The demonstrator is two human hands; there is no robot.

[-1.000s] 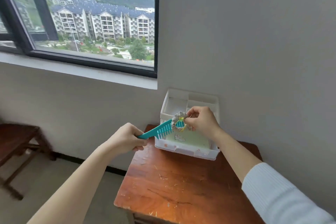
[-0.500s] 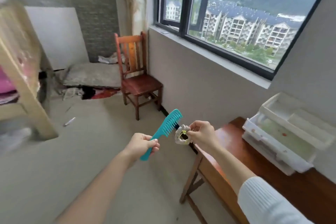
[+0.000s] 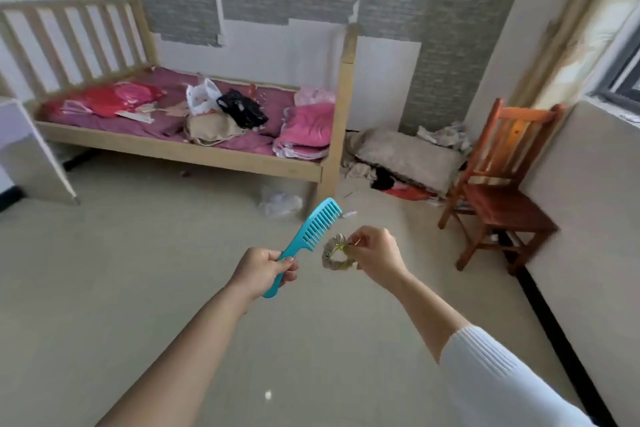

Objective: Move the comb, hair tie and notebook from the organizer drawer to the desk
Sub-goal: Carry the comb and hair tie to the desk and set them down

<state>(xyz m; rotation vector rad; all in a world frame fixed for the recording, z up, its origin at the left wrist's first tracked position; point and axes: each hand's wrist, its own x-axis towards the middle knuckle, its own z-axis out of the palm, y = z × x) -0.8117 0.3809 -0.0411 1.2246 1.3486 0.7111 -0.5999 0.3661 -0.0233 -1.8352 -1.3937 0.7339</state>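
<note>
Left hand (image 3: 265,270) — fist wrapped round the handle of the teal comb (image 3: 308,238); comb tilted, teeth end up and to the right, held in the air above the floor (image 3: 138,288).
Right hand (image 3: 375,253) — thumb and fingertips pinching the hair tie (image 3: 335,254), a grey gathered ring with yellow-green thread, hanging just beside the comb's teeth without touching them.
Right sleeve (image 3: 502,388) — white, ribbed.
Background — wooden bed (image 3: 194,152) with pink bedding and bags; wooden chair (image 3: 498,191) against the right wall. Notebook, organizer and desk not in view.
</note>
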